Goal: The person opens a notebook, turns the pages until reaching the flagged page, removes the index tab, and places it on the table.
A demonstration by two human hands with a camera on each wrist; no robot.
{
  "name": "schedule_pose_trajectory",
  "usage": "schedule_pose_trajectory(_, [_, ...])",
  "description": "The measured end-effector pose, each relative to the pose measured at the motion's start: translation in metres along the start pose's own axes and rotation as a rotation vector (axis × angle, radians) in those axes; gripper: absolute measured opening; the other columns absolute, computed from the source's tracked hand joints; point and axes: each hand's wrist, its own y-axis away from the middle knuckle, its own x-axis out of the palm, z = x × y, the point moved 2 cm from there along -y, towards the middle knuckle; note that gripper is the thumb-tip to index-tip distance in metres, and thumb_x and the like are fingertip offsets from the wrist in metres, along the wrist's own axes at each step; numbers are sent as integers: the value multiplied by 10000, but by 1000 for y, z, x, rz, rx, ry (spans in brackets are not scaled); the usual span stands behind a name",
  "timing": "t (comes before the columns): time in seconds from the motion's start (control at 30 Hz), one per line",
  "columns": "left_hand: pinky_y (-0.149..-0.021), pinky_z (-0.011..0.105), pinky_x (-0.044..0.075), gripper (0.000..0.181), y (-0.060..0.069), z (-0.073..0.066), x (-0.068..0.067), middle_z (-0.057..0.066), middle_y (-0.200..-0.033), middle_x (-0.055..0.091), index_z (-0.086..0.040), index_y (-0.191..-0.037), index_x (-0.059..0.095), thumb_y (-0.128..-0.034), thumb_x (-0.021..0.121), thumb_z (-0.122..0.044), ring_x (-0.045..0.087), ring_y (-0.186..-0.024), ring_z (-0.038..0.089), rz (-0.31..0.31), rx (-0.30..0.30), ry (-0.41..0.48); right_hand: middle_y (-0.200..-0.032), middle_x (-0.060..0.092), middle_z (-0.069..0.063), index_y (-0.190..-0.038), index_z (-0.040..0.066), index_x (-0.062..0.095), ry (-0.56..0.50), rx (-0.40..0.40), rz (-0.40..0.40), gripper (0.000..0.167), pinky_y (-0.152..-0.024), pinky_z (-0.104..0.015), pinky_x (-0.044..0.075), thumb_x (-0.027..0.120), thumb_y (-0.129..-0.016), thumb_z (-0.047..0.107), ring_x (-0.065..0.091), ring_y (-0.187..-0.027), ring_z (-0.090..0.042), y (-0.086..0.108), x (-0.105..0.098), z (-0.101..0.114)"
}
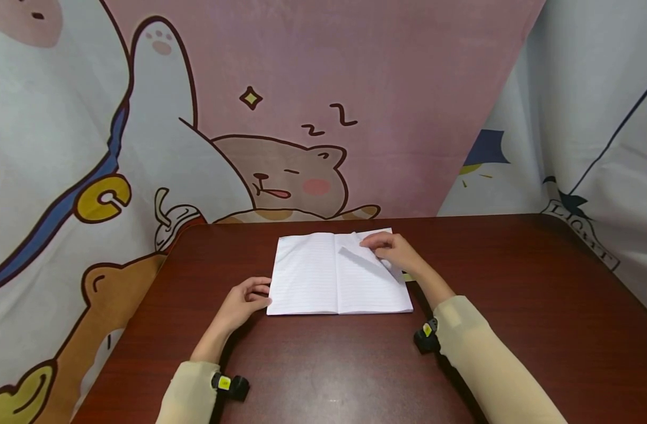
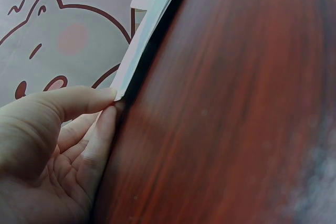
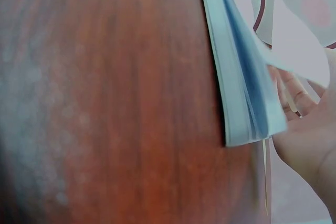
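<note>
An open notebook [image 1: 304, 274] with white, faintly ruled pages lies on the table. At its lower left corner, my left hand [image 1: 244, 303] pinches the edge between thumb and fingers; the left wrist view shows the thumb [image 2: 86, 100] on top of the corner. My right hand [image 1: 398, 250] is over the upper part of the right-hand side, holding a partly lifted page [image 3: 299, 51] by its outer corner. That page bends up and casts a shadow on the sheet below. In the right wrist view the raised page partly hides the right fingers.
The dark reddish-brown table [image 1: 323, 365] extends around the notebook. Behind it hangs a cloth [image 1: 408, 118] printed with cartoon animals, and more pale cloth is at the right. Each wrist wears a small black camera [image 1: 230, 386].
</note>
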Motion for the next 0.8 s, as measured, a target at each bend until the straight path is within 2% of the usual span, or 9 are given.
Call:
schedule_pose_trajectory(0.17, [-752,236,505,422,-1,1,0,241,-1144,654,42,-1295,589,-890,696,-13,658,-919,214,2,0,-1,-1271,636,-253,-1179,-61,688,-13,-20,32,299,-790,-169,490,585,-898,-68,598,-1038,-222,-1,2,0])
schedule_pose_trajectory(0.37, [-755,237,506,423,1,-1,-1,241,-1154,650,43,-1300,583,-896,691,-19,663,-941,238,15,0,0,-1297,615,-264,-1203,-74,670,-23,-24,29,308,-863,-152,466,657,-900,-22,596,-1141,-391,1,4,2])
schedule_pose_trajectory(0.6, [-773,248,515,436,-20,38,2,169,-1156,666,-45,-1307,605,-889,724,-77,662,-927,186,-4,-5,-23,-1350,580,-253,-1230,-67,655,-41,6,16,342,-922,-172,464,690,-901,19,595,-1203,-411,1,10,3])
schedule_pose_trajectory(0.8, [-760,252,513,451,-22,41,3,221,-1169,654,13,-1324,576,-895,704,-46,667,-949,233,1,-8,-28,-1366,572,-251,-1236,-63,653,-43,3,16,344,-955,-238,488,688,-903,17,609,-1194,-407,1,14,6])
